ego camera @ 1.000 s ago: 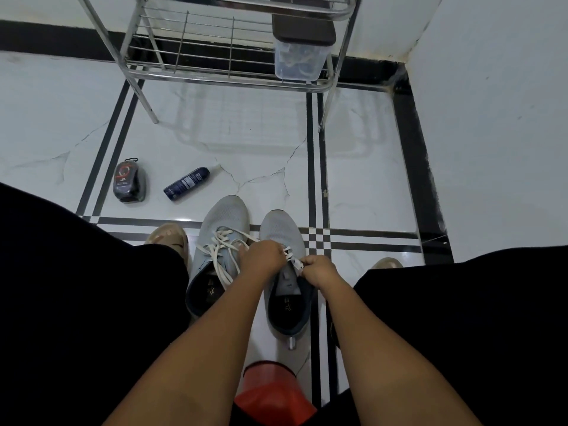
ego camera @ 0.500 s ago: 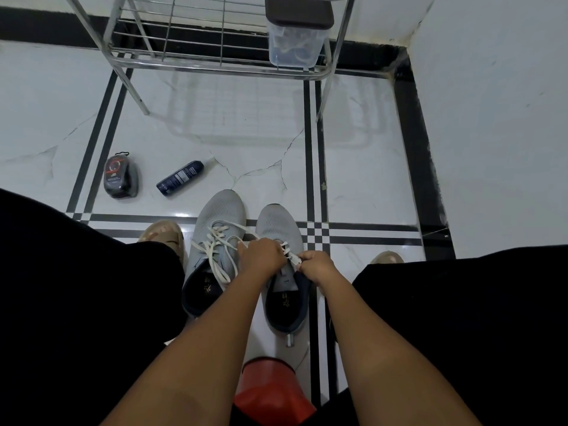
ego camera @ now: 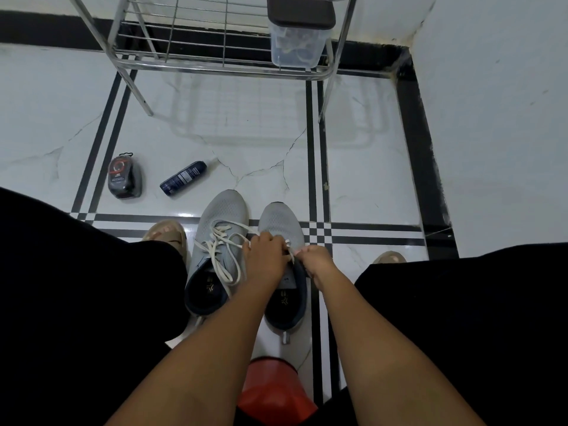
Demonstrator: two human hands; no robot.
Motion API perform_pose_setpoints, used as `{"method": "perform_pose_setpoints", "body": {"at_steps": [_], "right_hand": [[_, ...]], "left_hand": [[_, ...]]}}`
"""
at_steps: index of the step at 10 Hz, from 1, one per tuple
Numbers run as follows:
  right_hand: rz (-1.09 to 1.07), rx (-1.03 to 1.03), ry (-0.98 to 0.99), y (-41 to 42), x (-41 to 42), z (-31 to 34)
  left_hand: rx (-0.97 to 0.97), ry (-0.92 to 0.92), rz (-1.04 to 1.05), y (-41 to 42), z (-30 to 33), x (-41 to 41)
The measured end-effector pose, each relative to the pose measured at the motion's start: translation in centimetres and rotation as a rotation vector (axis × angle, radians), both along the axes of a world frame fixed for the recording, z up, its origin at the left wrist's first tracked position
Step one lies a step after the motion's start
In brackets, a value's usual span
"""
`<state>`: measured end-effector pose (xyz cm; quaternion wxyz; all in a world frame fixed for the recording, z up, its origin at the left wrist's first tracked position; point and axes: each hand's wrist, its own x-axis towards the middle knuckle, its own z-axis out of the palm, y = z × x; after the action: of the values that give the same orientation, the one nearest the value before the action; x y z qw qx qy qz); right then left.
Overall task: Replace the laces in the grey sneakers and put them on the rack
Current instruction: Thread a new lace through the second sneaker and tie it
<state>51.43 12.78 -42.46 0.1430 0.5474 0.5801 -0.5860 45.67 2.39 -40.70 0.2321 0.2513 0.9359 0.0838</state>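
On the floor at far left lies a dark shoe-polish sponge case (ego camera: 124, 176), and just right of it a blue spray can (ego camera: 183, 178) on its side, both set well apart from the work, likely kept at hand for later. Next comes the left grey sneaker (ego camera: 219, 241), toe pointing toward the rack, its white lace (ego camera: 219, 252) threaded but hanging loose over the tongue. Touching its side stands the right grey sneaker (ego camera: 282, 232), where both hands meet above the eyelets. The left hand (ego camera: 266, 256) is curled over the tongue, fingers pinching a bit of lace; the right hand (ego camera: 313, 258) pinches the lace end just beside it, probably feeding it through an eyelet. The sneakers sit between the person's knees so both hands reach easily. Beyond, the metal rack (ego camera: 215, 61) waits with a clear plastic box (ego camera: 296, 47) on its lower shelf; no sneaker is on it yet
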Motion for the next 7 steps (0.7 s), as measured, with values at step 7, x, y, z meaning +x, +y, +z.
{"method": "perform_pose_setpoints", "body": {"at_steps": [7], "right_hand": [[0.497,0.348,-0.134,-1.3,1.2,2.8]], "left_hand": [[0.098,-0.205,0.273,-3.2,1.5,1.0]]}}
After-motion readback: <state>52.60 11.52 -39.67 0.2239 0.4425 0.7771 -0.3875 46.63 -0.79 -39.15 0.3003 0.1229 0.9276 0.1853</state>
